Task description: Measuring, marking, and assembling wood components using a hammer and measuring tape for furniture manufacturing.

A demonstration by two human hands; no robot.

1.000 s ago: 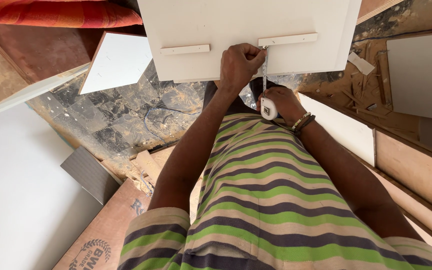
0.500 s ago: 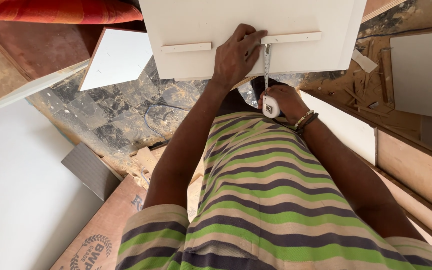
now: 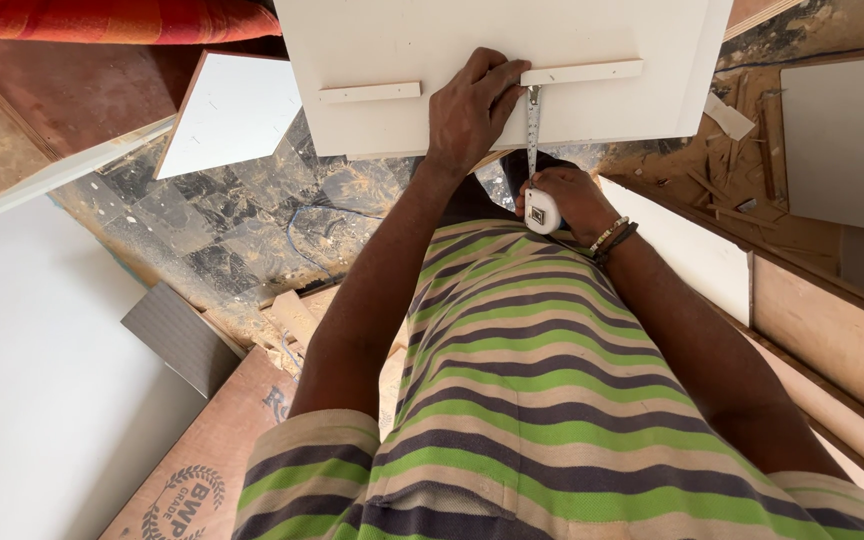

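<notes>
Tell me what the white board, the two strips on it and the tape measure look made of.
The board looks like laminated wood panel: smooth, matte white face. The strips seem pale wood or the same laminate. The tape measure in the right hand has a glossy white case, likely plastic; its blade looks like thin metal.

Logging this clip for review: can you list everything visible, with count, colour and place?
white board: one, white, top centre, under the hands
wooden strips: two, pale, lying on the white board
tape measure: one, white case, metal blade drawn up to the right strip
smaller white panel: one, white, upper left
large white sheet: one, white, left edge
plywood sheet: one, reddish brown, bottom left
grey panel: one, grey, beside the plywood sheet
wood offcuts: several, brown, upper right floor
left hand: pressing on the board by the blade's end
right hand: holding the tape measure case, beaded bracelets on wrist
</notes>
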